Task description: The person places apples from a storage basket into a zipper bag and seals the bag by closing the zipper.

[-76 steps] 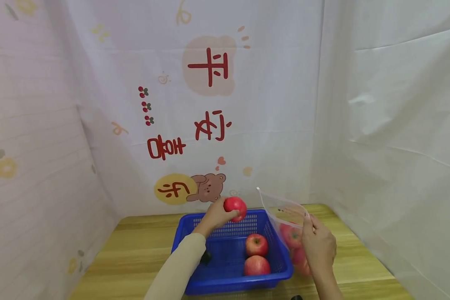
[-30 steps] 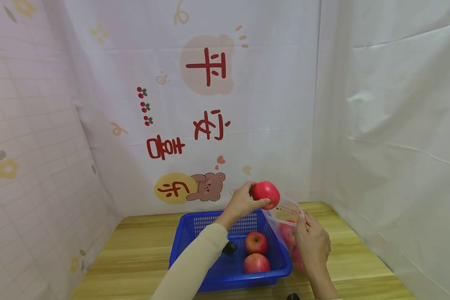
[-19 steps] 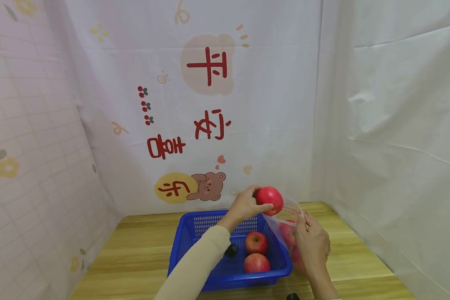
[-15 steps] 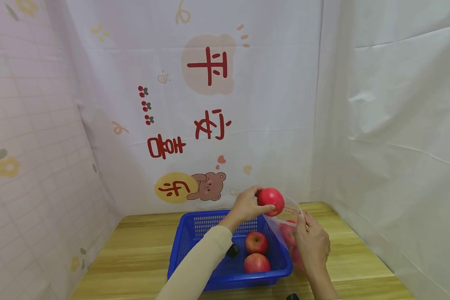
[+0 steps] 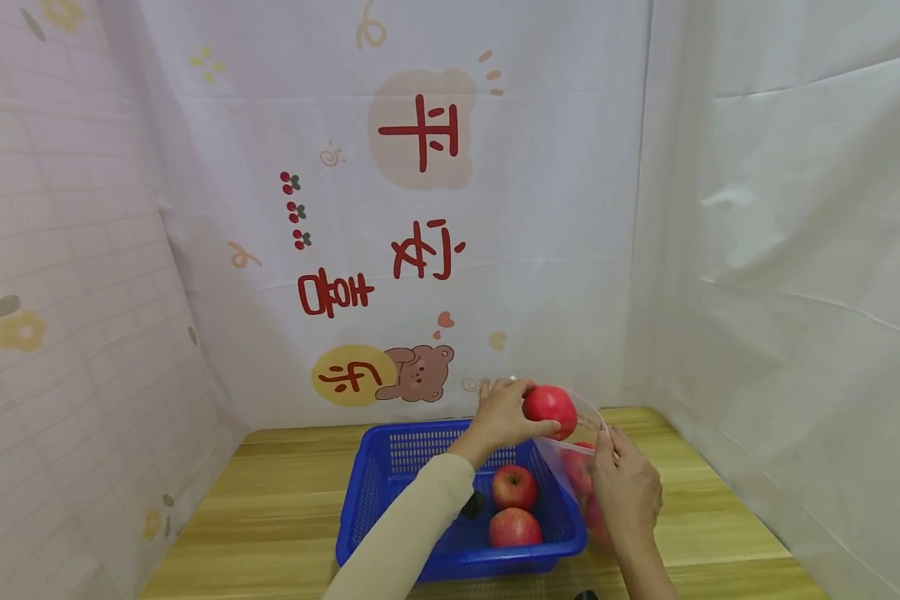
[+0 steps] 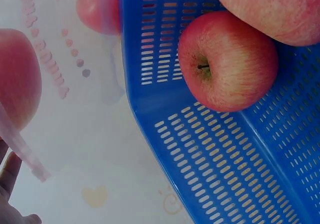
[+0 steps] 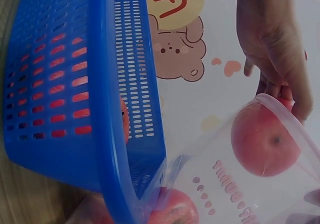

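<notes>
My left hand (image 5: 501,417) grips a red apple (image 5: 553,410) at the mouth of a clear zip bag (image 7: 265,194). Through the bag's film, the right wrist view shows this apple (image 7: 265,141) just below the rim, with the left fingers still around it. My right hand (image 5: 628,487) pinches the bag's edge between thumb and fingers and keeps the mouth spread. Lower in the bag are more red apples (image 5: 598,518). Beside it, a blue basket (image 5: 495,570) holds two apples, one (image 5: 515,487) behind the other (image 5: 515,528).
The basket's right wall (image 6: 131,79) stands close against the bag. A small black object (image 5: 474,505) shows below the left wrist, and another (image 5: 587,595) is at the bottom edge. White printed cloth (image 5: 555,208) rises behind the wooden table (image 5: 285,483).
My left hand has carried the apple rightward from above the basket, then down into the bag's mouth. The right hand stays near the same place, holding the bag's edge.
</notes>
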`<state>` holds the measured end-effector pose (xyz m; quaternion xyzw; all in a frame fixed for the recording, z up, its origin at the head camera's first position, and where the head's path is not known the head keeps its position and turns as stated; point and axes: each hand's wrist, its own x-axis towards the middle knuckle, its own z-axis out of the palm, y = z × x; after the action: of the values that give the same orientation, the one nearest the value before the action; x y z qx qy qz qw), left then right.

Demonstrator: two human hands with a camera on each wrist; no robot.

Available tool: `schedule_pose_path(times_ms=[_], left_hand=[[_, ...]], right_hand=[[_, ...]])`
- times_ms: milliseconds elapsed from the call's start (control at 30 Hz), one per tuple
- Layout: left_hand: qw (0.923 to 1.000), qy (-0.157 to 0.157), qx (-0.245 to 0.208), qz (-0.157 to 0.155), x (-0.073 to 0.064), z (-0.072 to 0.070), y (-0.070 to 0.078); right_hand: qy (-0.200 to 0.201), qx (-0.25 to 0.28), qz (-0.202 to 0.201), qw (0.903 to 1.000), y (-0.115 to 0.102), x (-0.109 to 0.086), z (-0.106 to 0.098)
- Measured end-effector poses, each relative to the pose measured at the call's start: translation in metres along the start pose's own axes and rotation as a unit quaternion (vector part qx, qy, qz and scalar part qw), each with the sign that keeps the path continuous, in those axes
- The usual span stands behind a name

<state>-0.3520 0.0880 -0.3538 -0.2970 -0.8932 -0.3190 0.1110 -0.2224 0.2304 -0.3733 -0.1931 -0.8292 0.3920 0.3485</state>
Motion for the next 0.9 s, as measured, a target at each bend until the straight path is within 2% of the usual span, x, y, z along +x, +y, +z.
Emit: schedule_pose_path(times_ms=[333,467,567,700,800,900], left_hand=[[0.9988,-0.035,0.011,0.034,-0.005,0.007,0.025],[0.9971,-0.050,0.022,0.052,-0.005,0.008,0.029],[0.9969,-0.037,0.010,0.069,-0.004,0.006,0.028],[0.9967,0.004,-0.021,0.079,-0.002,0.001,0.022],[0.9969,0.023,-0.031,0.069,-0.002,-0.003,0.015],[0.9974,0.029,-0.036,0.055,-0.003,-0.007,0.007]], right_hand=[[-0.010,0.001,-0.002,0.9999,-0.001,0.001,-0.002],[-0.009,-0.001,0.004,0.9999,0.000,0.000,-0.003],[-0.010,0.000,0.008,0.9999,0.000,0.000,-0.003],[-0.010,0.003,0.009,0.9999,0.000,-0.001,-0.004],[-0.006,0.004,0.008,0.9999,0.001,-0.001,-0.005],[-0.001,0.003,0.003,1.0000,0.003,-0.001,-0.004]])
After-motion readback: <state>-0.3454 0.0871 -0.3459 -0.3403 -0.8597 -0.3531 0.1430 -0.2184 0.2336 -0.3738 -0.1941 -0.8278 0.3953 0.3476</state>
